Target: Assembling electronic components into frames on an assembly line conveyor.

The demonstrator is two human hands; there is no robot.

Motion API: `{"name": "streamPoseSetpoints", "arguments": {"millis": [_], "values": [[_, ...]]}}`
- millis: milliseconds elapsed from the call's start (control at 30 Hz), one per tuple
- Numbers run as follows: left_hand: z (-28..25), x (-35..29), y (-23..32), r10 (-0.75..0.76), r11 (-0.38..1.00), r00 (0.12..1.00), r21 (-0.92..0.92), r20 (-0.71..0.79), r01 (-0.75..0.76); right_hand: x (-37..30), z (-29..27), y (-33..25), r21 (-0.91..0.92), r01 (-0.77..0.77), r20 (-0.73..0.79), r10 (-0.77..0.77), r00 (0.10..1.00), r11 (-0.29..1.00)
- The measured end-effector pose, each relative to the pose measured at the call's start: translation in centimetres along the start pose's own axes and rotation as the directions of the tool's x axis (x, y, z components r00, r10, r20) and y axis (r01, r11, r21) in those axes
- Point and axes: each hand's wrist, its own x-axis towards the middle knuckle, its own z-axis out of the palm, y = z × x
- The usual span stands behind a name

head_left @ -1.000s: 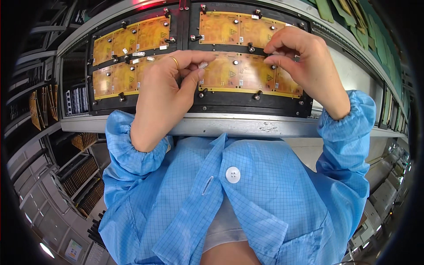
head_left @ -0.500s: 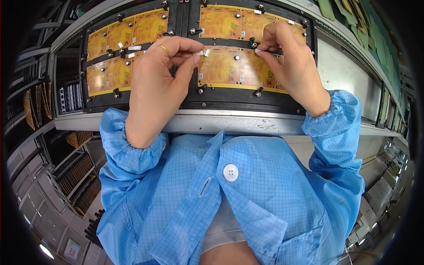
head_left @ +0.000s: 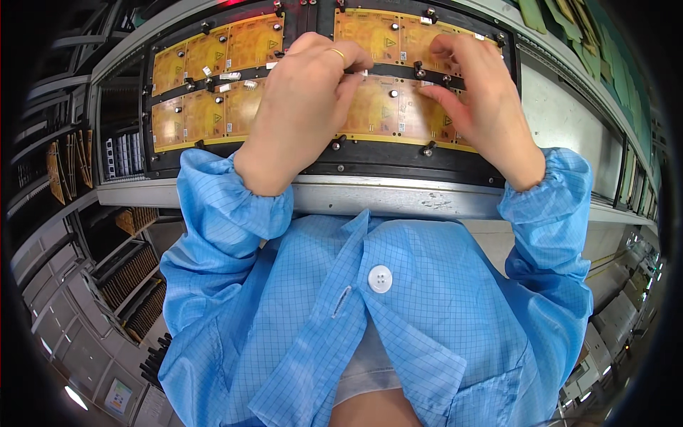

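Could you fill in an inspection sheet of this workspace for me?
Surface: black tray behind a metal rail.
Job's things: yellow circuit boards set in the tray.
Clutter: small white pieces scattered among the boards on the left.
Grips: left hand at a white part, hold unclear; right hand open beside another white part.
Cables: nothing clearly seen.
Surroundings: shelved brown boards at lower left, green sheets at upper right.

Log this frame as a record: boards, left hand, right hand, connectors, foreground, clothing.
boards: yellow boards in black fixture
left hand: over the boards, white part at fingertips, grip unclear
right hand: thumb and forefinger apart, white piece by thumb tip
connectors: several white connectors, left of left hand
foreground: metal rail
clothing: blue checked smock
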Motion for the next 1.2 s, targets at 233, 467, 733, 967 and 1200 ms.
{"name": "streamPoseSetpoints", "arguments": {"millis": [233, 467, 733, 967, 1200], "values": [[0.7, -0.1, 0.0, 0.009, 1.000, 1.000, 0.006, 0.022, -0.009, -0.1, -2.8, -0.4, 0.085, -0.090, -0.073, 0.096, 0.993, 0.992], [0.8, 0.1, 0.5, -0.005, 0.999, 0.999, 0.039, 0.036, 0.004, -0.8, -3.3, -0.7, 0.066, -0.086, -0.065, 0.091, 0.994, 0.994], [0.7, 0.1, 0.3, 0.115, 0.982, 0.989, 0.142, 0.097, -0.128, -1.1, -3.3, -1.2, 0.073, -0.065, -0.061, 0.070, 0.996, 0.995], [0.0, 0.3, -1.3, 0.090, 0.994, 0.995, -0.064, -0.038, -0.092, 1.0, -1.5, -1.0, 0.057, 0.119, 0.064, -0.123, 0.990, 0.991], [-4.1, -4.0, 0.9, -0.217, 0.947, 0.880, -0.311, -0.422, 0.084, 3.8, 4.2, -2.7, 0.087, 0.271, 0.149, -0.282, 0.948, 0.959]]}}
